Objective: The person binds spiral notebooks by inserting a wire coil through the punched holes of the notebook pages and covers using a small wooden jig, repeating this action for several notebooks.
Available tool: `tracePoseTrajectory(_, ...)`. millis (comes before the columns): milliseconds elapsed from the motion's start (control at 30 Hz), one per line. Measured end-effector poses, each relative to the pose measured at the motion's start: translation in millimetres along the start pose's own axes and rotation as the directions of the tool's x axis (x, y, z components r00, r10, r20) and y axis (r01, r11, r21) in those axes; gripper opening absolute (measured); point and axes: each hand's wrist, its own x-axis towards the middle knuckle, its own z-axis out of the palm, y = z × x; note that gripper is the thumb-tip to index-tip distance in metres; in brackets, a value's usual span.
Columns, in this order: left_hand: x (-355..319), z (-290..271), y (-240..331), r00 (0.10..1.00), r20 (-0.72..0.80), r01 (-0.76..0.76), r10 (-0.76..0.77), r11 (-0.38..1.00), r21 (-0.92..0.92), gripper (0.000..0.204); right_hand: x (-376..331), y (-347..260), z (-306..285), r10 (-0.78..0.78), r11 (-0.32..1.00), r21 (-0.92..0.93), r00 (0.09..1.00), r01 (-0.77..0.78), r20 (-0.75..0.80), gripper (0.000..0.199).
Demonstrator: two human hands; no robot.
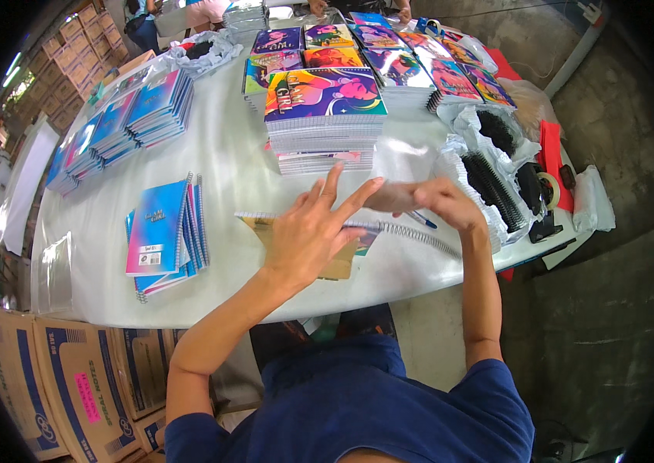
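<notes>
An unfinished spiral notebook [335, 268] with a brown cardboard back lies at the table's near edge, a grey wire coil [429, 238] running out from its bound edge to the right. My left hand [305, 235] rests over this edge, fingers spread and stretched out, hiding part of the pages. Just above the coil is my right hand [450, 204], its fingers bent and partly smeared by motion; whether they grip anything is unclear. A blue pen [424, 220] shows beneath it. Beyond both hands stands a tall stack of notebooks [325, 116] with a colourful illustrated cover.
Blue-pink notebooks [159, 231] lie fanned at left, with more stacks [159, 108] behind. At right, black coils [491, 193] sit in white wrapping beside a tape roll [548, 190]. Cartons [84, 378] stand lower left. Another person's hands [318, 8] show at the far edge.
</notes>
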Motion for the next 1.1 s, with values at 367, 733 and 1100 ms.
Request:
tracePoseTrajectory(367,3.1,2.6,-3.3,1.0,0.002,-0.003,0.003,0.999,0.043,0.1,-6.2,-4.7,21.4,0.11,0.983,-0.144,0.994,-0.112,-0.024,0.038)
tracePoseTrajectory(733,-3.2,-0.7,-12.3,0.997,0.034,0.072,-0.07,0.995,-0.071,0.099,-6.6,-6.1,29.4,-0.3,0.894,0.341,0.954,0.29,-0.022,0.038)
tracePoseTrajectory(1100,-7.6,-6.7,-20.8,0.995,0.038,0.097,-0.094,0.993,-0.062,0.097,9.1,-17.6,37.6,-0.047,0.978,0.2,0.998,0.053,-0.038,0.05)
